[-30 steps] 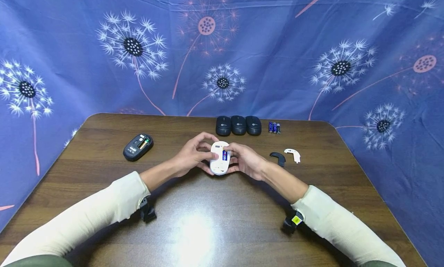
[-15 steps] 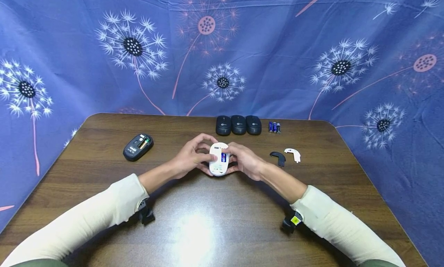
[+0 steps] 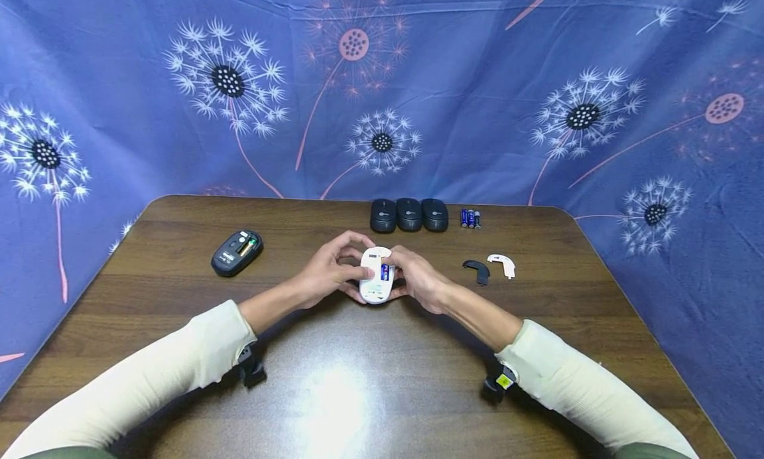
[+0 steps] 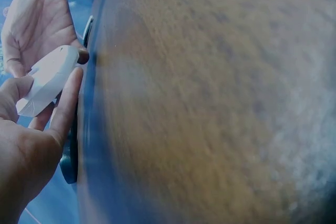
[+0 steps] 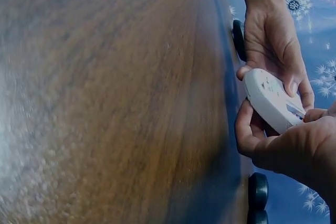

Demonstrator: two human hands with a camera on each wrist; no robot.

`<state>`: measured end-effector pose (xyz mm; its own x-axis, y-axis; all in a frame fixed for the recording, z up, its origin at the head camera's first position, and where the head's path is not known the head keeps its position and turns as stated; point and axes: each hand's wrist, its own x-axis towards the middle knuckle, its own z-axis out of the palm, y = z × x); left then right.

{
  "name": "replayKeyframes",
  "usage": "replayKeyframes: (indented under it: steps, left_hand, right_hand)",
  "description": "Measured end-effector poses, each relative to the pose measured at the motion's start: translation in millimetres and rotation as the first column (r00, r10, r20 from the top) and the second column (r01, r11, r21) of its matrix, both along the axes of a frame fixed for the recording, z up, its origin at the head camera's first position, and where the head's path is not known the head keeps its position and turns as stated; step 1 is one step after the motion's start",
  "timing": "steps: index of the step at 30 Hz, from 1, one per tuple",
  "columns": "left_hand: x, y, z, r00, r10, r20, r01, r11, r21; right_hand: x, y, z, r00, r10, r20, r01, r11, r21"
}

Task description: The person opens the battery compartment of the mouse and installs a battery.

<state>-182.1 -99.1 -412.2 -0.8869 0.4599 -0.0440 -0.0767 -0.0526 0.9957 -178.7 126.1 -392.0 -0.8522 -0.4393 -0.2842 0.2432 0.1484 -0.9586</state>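
A white computer mouse (image 3: 374,290) is held up over the middle of the table, underside towards me. In its uncovered battery slot sits a blue battery (image 3: 384,272). My left hand (image 3: 325,274) grips the mouse from the left, thumb on the underside and fingers along the edge. From the other side my right hand (image 3: 422,281) holds it too, its thumb at the battery's far end and its fingers at the right edge. Both wrist views show the white mouse (image 4: 51,80) between the hands; in the right wrist view, the right thumb reaches the slot of the mouse (image 5: 270,100).
A black mouse (image 3: 229,259) lies upside down at the left, a battery in its open slot. Three black mice (image 3: 409,215) stand at the back beside three blue batteries (image 3: 471,219). To the right lie a black cover (image 3: 479,272) and a white cover (image 3: 504,265).
The mouse has shifted slightly towards me and left in the hands. The right thumb has moved a little off the battery towards its far end. Both hands keep their hold.
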Motion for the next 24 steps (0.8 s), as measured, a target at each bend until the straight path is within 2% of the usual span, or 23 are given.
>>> replayKeyframes:
  steps: [3, 6, 11, 15, 18, 24]
  left_hand:
    - [0.4, 0.5, -0.2, 1.0, 0.0, 0.002, 0.0, 1.0, -0.001]
    - [0.1, 0.7, -0.1, 1.0, 0.001, 0.005, -0.001, 1.0, 0.003]
    - [-0.9, 0.4, 1.4, 1.0, 0.008, 0.012, -0.009, 1.0, 0.009]
    - [-1.1, -1.0, 3.3, 0.999, 0.0, 0.034, 0.0, 1.0, 0.001]
    - [-0.9, -2.1, 4.8, 0.999, -0.002, 0.042, 0.004, 0.999, -0.035]
    - [-2.2, -3.9, 9.3, 1.0, 0.02, 0.022, -0.018, 0.995, -0.101]
  right_hand:
    - [1.0, -2.8, 0.8, 1.0, -0.003, -0.025, 0.004, 0.999, 0.032]
    - [1.6, -4.3, 1.5, 0.995, 0.009, -0.1, 0.001, 0.995, 0.102]
    - [2.3, -4.6, 5.2, 0.967, 0.062, -0.248, 0.0, 0.97, 0.243]
    - [2.6, -5.1, 5.7, 0.949, 0.07, -0.306, 0.029, 0.951, 0.308]
    - [1.6, -4.6, 2.7, 0.952, 0.065, -0.299, 0.027, 0.956, 0.293]
    - [-1.1, -2.7, 0.7, 0.986, 0.031, -0.166, -0.006, 0.988, 0.154]
